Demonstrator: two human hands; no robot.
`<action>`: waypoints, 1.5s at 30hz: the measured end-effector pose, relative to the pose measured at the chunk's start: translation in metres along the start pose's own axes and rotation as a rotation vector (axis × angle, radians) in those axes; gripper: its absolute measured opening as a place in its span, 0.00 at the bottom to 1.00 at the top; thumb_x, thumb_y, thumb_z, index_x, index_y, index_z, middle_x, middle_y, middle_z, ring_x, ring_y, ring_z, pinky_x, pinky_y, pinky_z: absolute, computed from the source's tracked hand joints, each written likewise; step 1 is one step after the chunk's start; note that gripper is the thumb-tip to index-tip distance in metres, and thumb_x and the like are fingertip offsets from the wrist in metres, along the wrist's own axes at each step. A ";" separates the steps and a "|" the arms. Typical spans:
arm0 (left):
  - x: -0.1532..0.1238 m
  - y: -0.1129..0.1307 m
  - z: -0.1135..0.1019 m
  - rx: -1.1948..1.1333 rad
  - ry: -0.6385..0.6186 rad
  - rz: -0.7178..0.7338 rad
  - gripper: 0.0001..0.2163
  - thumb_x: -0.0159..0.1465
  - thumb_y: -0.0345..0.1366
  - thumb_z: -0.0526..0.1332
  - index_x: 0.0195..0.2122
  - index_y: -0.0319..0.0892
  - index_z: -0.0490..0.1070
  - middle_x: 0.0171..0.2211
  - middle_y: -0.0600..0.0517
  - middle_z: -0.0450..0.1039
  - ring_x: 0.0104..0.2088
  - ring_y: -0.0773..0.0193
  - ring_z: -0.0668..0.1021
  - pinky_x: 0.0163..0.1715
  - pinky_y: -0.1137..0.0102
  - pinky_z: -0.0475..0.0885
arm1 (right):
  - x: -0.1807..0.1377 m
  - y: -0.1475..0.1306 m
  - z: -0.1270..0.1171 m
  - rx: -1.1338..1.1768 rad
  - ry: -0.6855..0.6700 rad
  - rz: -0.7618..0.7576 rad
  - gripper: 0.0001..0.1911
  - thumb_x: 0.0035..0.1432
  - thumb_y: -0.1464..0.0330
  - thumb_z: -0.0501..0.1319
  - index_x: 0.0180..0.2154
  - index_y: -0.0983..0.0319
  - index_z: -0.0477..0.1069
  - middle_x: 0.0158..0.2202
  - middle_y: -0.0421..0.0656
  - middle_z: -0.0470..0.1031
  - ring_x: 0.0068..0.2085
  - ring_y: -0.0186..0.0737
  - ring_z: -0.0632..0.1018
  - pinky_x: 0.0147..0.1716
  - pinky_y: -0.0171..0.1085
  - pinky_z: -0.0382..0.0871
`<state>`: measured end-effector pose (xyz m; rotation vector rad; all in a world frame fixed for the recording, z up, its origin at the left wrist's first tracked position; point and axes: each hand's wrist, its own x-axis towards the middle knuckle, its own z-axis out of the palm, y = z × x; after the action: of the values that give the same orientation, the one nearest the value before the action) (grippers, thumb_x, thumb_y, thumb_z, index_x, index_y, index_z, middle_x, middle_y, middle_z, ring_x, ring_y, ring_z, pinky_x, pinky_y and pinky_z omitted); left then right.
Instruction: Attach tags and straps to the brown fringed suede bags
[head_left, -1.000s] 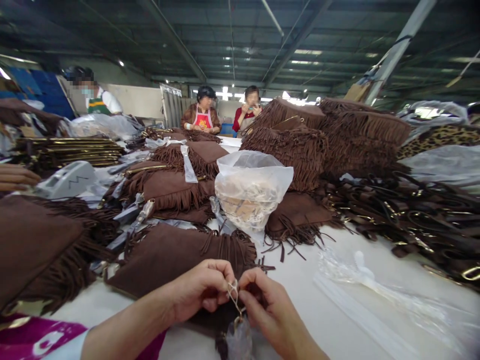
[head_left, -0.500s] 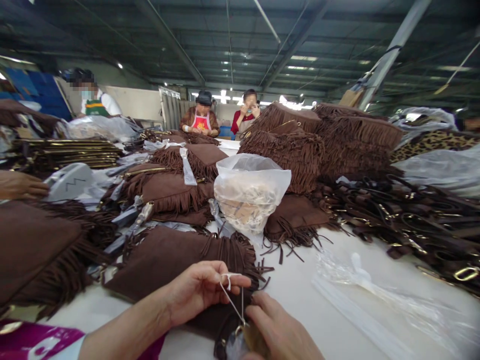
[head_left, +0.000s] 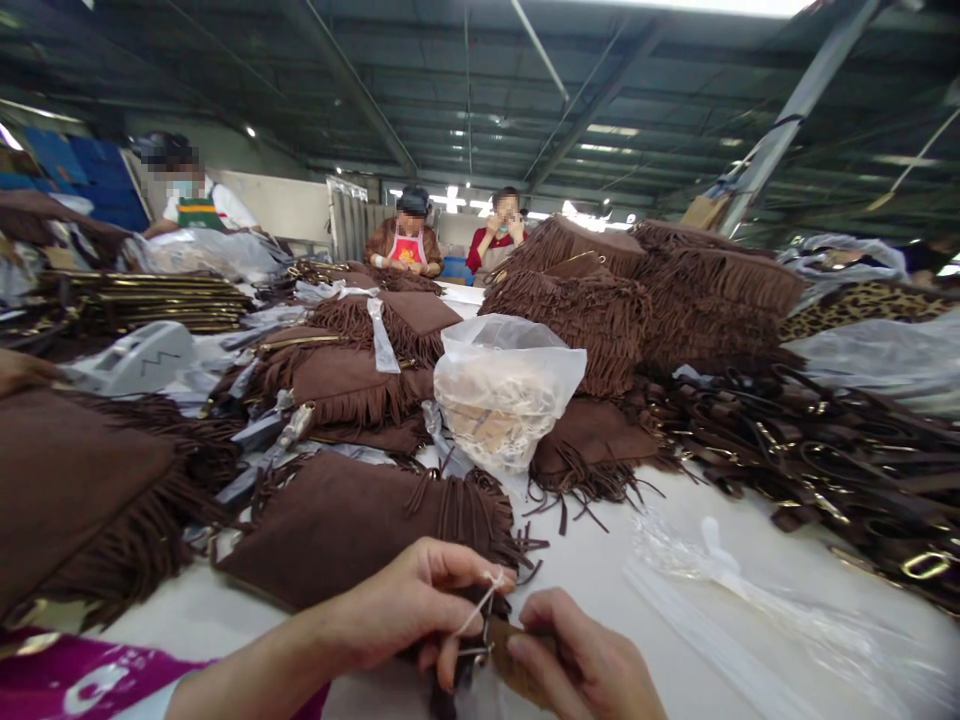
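My left hand [head_left: 424, 605] is closed on a thin white string [head_left: 480, 607], which loops over its fingers and runs down to a small metal ring. Close beside it, my right hand [head_left: 581, 655] pinches a tan-brown tag [head_left: 521, 665] hanging at the string's lower end. Dark strap and clear plastic show partly beneath the fingers; the rest is hidden by my hands. A brown fringed suede bag [head_left: 330, 530] lies flat on the white table [head_left: 592, 560] just beyond my hands.
A clear plastic bag [head_left: 510, 345] of stringed tags stands mid-table. Fringed bags [head_left: 574, 320] are piled behind it. Dark straps with metal buckles [head_left: 832, 460] heap at right, near crumpled clear plastic [head_left: 750, 590]. A white tape dispenser [head_left: 142, 358] and co-workers [head_left: 405, 240] are beyond.
My left hand has turned and lowered slightly, with the string loop now around more of its fingers. My right hand has shifted a little right, showing more of the tag.
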<state>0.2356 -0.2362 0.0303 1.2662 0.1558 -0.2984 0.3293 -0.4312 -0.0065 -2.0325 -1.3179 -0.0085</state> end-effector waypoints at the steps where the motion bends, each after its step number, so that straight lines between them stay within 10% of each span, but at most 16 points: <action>1: -0.001 0.001 0.004 0.077 -0.026 0.015 0.16 0.51 0.29 0.61 0.42 0.40 0.77 0.28 0.54 0.74 0.16 0.74 0.70 0.13 0.80 0.56 | 0.006 -0.003 0.000 0.018 0.005 -0.013 0.15 0.70 0.56 0.49 0.35 0.56 0.65 0.24 0.33 0.75 0.22 0.31 0.76 0.22 0.25 0.68; 5: 0.002 0.001 0.014 0.437 0.067 0.242 0.16 0.47 0.24 0.59 0.36 0.39 0.78 0.27 0.56 0.72 0.23 0.71 0.70 0.23 0.79 0.65 | 0.022 -0.013 -0.001 -0.110 0.049 -0.249 0.12 0.71 0.66 0.48 0.50 0.56 0.66 0.30 0.36 0.78 0.28 0.33 0.80 0.27 0.26 0.71; 10: 0.008 -0.005 0.013 0.512 0.155 0.244 0.15 0.51 0.25 0.57 0.39 0.39 0.77 0.26 0.55 0.72 0.22 0.69 0.72 0.20 0.79 0.65 | 0.029 -0.016 -0.001 -0.435 0.138 -0.354 0.15 0.69 0.69 0.48 0.34 0.56 0.72 0.34 0.41 0.77 0.32 0.36 0.79 0.29 0.28 0.71; 24: 0.018 -0.017 0.005 0.424 0.072 0.207 0.16 0.49 0.26 0.59 0.40 0.37 0.75 0.25 0.56 0.73 0.20 0.70 0.72 0.18 0.79 0.67 | 0.035 -0.014 -0.007 -0.426 0.089 -0.521 0.16 0.63 0.80 0.46 0.34 0.60 0.70 0.42 0.47 0.79 0.34 0.42 0.80 0.31 0.36 0.77; 34: 0.020 -0.016 -0.001 0.087 0.295 0.036 0.11 0.45 0.37 0.63 0.29 0.38 0.73 0.20 0.53 0.73 0.21 0.66 0.76 0.17 0.77 0.62 | -0.005 0.026 -0.012 -0.302 -0.031 -0.307 0.11 0.64 0.77 0.50 0.38 0.57 0.66 0.56 0.53 0.71 0.53 0.41 0.77 0.44 0.33 0.76; 45: 0.018 -0.022 -0.014 0.217 0.353 0.185 0.06 0.51 0.36 0.58 0.27 0.40 0.67 0.19 0.57 0.67 0.20 0.68 0.71 0.18 0.76 0.60 | -0.006 0.036 -0.005 -0.349 0.149 -0.166 0.09 0.67 0.71 0.48 0.36 0.56 0.64 0.53 0.50 0.74 0.44 0.38 0.82 0.35 0.31 0.78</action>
<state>0.2465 -0.2313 0.0017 1.5316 0.3112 0.0729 0.3572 -0.4476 -0.0246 -2.1483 -1.4641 -0.4878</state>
